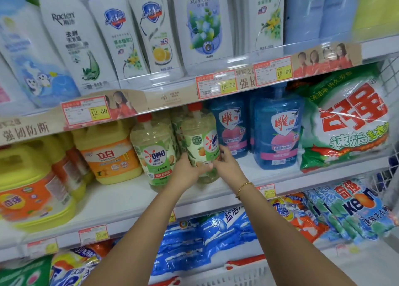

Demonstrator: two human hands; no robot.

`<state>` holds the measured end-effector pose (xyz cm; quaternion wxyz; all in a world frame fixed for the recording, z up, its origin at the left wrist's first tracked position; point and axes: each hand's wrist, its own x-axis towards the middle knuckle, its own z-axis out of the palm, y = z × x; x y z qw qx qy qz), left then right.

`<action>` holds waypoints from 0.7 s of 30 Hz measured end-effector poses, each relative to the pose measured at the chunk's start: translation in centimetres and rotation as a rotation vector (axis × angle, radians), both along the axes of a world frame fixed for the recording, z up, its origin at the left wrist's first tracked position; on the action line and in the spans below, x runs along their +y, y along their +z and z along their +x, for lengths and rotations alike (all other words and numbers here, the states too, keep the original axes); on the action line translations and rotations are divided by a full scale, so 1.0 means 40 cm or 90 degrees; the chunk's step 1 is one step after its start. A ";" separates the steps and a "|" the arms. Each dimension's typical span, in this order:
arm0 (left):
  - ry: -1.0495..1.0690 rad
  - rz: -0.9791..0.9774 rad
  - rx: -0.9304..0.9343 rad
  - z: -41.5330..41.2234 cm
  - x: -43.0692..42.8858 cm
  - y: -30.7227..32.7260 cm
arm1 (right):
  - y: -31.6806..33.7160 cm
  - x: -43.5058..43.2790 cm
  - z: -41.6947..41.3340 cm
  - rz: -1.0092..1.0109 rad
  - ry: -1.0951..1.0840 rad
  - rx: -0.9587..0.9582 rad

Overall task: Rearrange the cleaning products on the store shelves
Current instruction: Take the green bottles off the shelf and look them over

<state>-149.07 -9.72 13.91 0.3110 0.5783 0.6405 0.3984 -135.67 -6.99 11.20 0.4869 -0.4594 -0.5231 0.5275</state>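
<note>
Both arms reach in to the middle shelf (121, 196). There the left grip (186, 168) and the right grip (226, 167) clasp the lower half of an OMO pump bottle (201, 147) from either side. The left grip's fingers curl round the bottle's left flank and mostly vanish behind it. The right grip's fingers wrap the right flank, with the thumb across the label's lower edge. The hands cover the lower part of the label, and I cannot tell whether the base rests on the shelf or sits just off it. The bottle's red pump cap (194, 107) is partly tucked under the price strip above.

A second OMO bottle (155, 154) stands just beside it on the left. More pale green bottles behind the pair are barely visible. A yellow jug with an orange label (110, 154) stands further left, blue bottles (277, 132) stand to the right, and beyond them is a green-and-white detergent bag (345, 124). A bead bracelet (244, 187) circles the right wrist. The white bottles (151, 33) on the upper shelf are cut off at the top. The small print on the price tag (86, 111) is unreadable apart from 12.00.
</note>
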 end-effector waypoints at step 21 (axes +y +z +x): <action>-0.155 -0.154 -0.489 0.186 -0.185 0.053 | 0.257 -0.205 0.327 0.001 0.209 -0.510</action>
